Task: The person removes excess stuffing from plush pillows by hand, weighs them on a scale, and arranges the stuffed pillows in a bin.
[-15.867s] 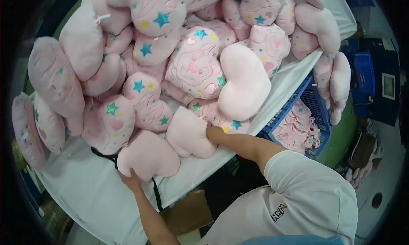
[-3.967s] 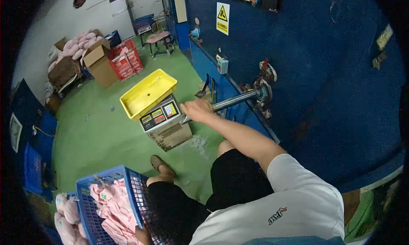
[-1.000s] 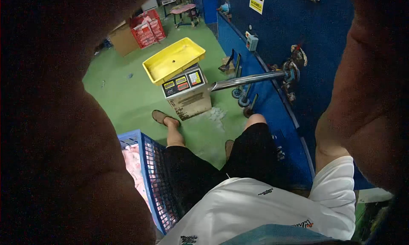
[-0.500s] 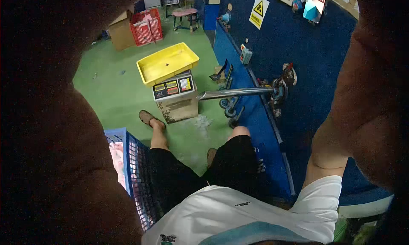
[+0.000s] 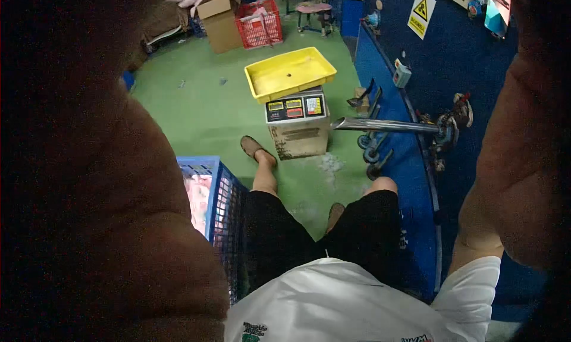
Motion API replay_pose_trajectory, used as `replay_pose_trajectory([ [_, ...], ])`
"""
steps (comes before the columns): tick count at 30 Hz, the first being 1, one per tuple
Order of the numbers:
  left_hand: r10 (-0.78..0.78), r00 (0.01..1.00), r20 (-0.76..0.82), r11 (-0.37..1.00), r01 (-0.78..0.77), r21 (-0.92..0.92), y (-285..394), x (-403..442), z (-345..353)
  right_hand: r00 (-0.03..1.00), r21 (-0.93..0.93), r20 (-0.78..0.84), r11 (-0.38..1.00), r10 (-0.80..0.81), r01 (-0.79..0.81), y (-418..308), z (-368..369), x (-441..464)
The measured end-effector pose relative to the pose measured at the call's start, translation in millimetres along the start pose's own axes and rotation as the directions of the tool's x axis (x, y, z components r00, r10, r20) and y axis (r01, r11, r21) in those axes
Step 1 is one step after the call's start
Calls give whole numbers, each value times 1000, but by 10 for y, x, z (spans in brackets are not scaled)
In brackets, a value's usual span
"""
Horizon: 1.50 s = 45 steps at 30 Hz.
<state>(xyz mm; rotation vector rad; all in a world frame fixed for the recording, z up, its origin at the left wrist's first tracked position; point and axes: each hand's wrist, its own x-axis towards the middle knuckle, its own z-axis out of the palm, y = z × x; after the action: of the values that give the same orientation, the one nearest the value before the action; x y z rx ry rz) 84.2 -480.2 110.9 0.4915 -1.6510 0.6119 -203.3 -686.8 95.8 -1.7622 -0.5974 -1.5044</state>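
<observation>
Very close to the lens, my left hand (image 5: 137, 223) fills the left side as a dark, blurred shape. Opposite it, my right hand (image 5: 520, 157) covers the right edge, its wrist and white sleeve below. Both hands are raised beside the camera, and their fingers are hidden in the dark border. Whether they hold anything does not show. Beyond them, a yellow tray (image 5: 289, 74) sits tilted on a weighing scale (image 5: 297, 125) with a keypad panel. A metal pipe (image 5: 380, 125) juts from the blue machine wall and ends beside the scale.
A blue plastic crate (image 5: 229, 205) with pink-and-white contents stands by my leg. At the back are a cardboard box (image 5: 223, 30), a red basket (image 5: 260, 30) and a stool (image 5: 314, 9). A warning sign (image 5: 421, 15) and a phone (image 5: 497, 12) are on the right.
The view has swung left, so the scale, tray, pipe and crate appear farther right and slightly higher. Pink-and-white bags at the back left have come into view. Both hands stay beside the lens.
</observation>
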Motion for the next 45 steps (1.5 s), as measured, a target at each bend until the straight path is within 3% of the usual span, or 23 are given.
replay_pose_trajectory([
  [28,-39,999,-2,998,39,42,-52,-83,14,997,94,31,993,64,-67,270,252,-146],
  [36,-129,992,-8,988,130,81,63,-396,214,991,110,90,988,95,-105,338,280,-87],
  [40,-219,976,4,964,216,158,80,-570,212,971,-12,141,981,191,-191,599,417,-131],
  [42,-417,909,-14,886,410,215,109,-823,185,936,-132,163,948,310,-291,878,489,-298],
  [44,-737,671,-80,641,733,228,227,-1308,72,846,-322,141,832,514,-452,1242,478,-652],
  [45,-823,563,-74,526,805,276,245,-1621,-85,797,-440,111,748,594,-497,1407,438,-823],
])
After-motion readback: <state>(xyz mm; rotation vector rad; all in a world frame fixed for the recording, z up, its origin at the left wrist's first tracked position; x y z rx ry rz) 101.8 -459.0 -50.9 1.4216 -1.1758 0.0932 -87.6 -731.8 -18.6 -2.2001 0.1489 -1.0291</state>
